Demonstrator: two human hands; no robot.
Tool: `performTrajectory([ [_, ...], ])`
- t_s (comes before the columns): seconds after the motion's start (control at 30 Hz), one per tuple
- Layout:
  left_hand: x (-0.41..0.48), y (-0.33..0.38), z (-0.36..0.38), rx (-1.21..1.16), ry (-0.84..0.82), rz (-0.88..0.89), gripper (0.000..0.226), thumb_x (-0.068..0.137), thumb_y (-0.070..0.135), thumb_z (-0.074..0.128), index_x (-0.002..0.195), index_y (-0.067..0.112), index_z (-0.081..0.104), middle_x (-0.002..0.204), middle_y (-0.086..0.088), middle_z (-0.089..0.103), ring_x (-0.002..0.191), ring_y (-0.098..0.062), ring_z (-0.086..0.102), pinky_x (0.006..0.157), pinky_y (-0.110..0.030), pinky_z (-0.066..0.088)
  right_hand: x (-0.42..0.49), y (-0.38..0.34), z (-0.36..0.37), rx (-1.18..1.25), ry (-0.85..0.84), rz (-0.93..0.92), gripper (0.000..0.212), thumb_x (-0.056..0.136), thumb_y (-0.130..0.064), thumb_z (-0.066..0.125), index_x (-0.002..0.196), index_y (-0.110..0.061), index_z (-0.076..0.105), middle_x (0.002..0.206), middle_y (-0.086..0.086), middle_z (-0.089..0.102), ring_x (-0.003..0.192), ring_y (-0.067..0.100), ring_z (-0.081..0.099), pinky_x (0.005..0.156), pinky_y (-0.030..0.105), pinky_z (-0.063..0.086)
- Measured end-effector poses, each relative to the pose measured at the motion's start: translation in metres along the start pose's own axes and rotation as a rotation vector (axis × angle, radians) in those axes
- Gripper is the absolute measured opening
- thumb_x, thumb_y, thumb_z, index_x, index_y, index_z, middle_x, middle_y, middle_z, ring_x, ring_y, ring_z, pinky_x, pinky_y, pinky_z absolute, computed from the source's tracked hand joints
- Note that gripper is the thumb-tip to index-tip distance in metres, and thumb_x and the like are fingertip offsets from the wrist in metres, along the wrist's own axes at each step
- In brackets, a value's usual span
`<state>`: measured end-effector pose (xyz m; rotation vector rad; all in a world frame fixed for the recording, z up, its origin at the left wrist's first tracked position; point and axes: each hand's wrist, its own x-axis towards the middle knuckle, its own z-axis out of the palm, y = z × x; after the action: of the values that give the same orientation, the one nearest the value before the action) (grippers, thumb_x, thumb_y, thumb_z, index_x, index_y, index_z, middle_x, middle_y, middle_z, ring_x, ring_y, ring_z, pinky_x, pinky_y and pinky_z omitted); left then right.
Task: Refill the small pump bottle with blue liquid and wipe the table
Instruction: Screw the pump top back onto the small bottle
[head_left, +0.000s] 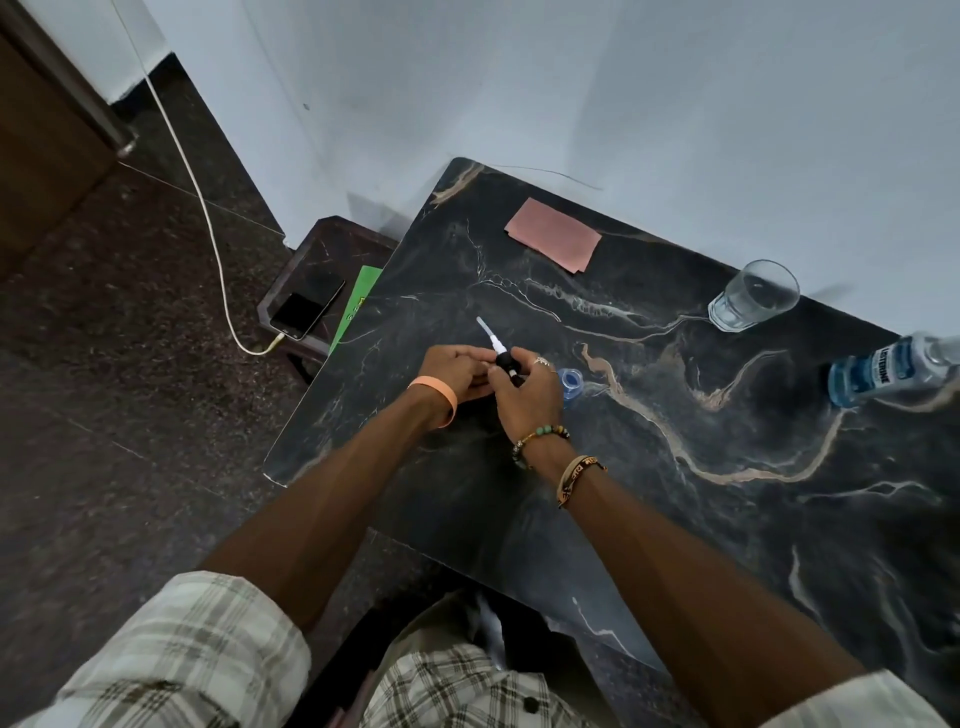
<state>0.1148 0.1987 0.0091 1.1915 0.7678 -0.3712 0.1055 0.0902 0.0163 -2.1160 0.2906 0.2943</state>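
The table (675, 467) top is black marble-look, with white and tan veins all over it. On the far side there's a dusty pink cloth (553, 234). The mouthwash bottle (883, 371) on the right is clear with blue liquid and a blue label. The pump head (505, 361) is black with a white tube, and the small bottle (571, 382) looks see-through blue. There's an orange wristband (441, 395) on the left wrist and a green-and-brown beaded bracelet (543, 434) on the right. The shirt (182, 649) is beige-and-white plaid. Over on the left are a green sheet (358, 301) and a black phone (306, 309).
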Motion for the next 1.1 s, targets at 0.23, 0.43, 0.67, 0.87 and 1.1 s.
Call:
performTrajectory([
  [0.23, -0.028, 0.053, 0.024, -0.061, -0.156, 0.152, 0.028, 0.087, -0.015, 0.048, 0.111, -0.009, 0.062, 0.1, -0.021, 0.067, 0.089, -0.028, 0.068, 0.082, -0.036, 0.057, 0.014, -0.037, -0.038, 0.162, 0.229, -0.093, 0.029, 0.077, -0.021, 0.077, 0.105, -0.017, 0.07, 0.098, -0.003, 0.07, 0.091, 0.012, 0.066, 0.081, 0.025, 0.053],
  [0.43, -0.045, 0.082, 0.063, 0.193, -0.323, 0.285, 0.035, 0.089, -0.011, 0.053, 0.12, 0.002, 0.061, 0.108, -0.018, 0.068, 0.098, -0.03, 0.068, 0.086, -0.037, 0.056, 0.027, -0.049, -0.096, 0.24, 0.348, -0.172, 0.028, 0.07, -0.022, 0.083, 0.095, -0.019, 0.071, 0.085, -0.006, 0.07, 0.074, 0.004, 0.065, 0.065, 0.016, 0.053],
  [0.67, -0.039, 0.046, 0.082, 0.623, -0.271, 0.601, 0.053, 0.071, -0.012, 0.068, 0.118, 0.012, 0.064, 0.108, -0.005, 0.067, 0.098, -0.018, 0.064, 0.08, -0.032, 0.058, 0.025, -0.041, -0.164, 0.205, 0.41, -0.16, 0.03, 0.063, -0.014, 0.081, 0.088, -0.023, 0.067, 0.083, -0.006, 0.068, 0.076, 0.011, 0.064, 0.072, 0.035, 0.06],
  [0.87, -0.033, 0.001, 0.062, 0.868, -0.234, 0.62, 0.081, 0.058, 0.008, 0.087, 0.131, 0.016, 0.054, 0.13, -0.002, 0.053, 0.116, -0.02, 0.053, 0.096, -0.038, 0.052, 0.007, -0.029, -0.201, 0.019, 0.283, -0.239, 0.032, 0.062, -0.012, 0.083, 0.089, -0.02, 0.068, 0.085, -0.005, 0.068, 0.077, 0.008, 0.064, 0.068, 0.021, 0.056],
  [1.1, -0.031, -0.02, 0.071, 0.933, -0.087, 0.634, 0.073, 0.063, 0.025, 0.087, 0.129, 0.014, 0.055, 0.128, -0.005, 0.056, 0.115, -0.02, 0.055, 0.1, -0.032, 0.044, -0.011, -0.031, -0.207, -0.242, 0.094, -0.299, 0.025, 0.061, -0.018, 0.084, 0.081, -0.024, 0.069, 0.08, -0.009, 0.068, 0.069, 0.002, 0.062, 0.055, 0.011, 0.047],
])
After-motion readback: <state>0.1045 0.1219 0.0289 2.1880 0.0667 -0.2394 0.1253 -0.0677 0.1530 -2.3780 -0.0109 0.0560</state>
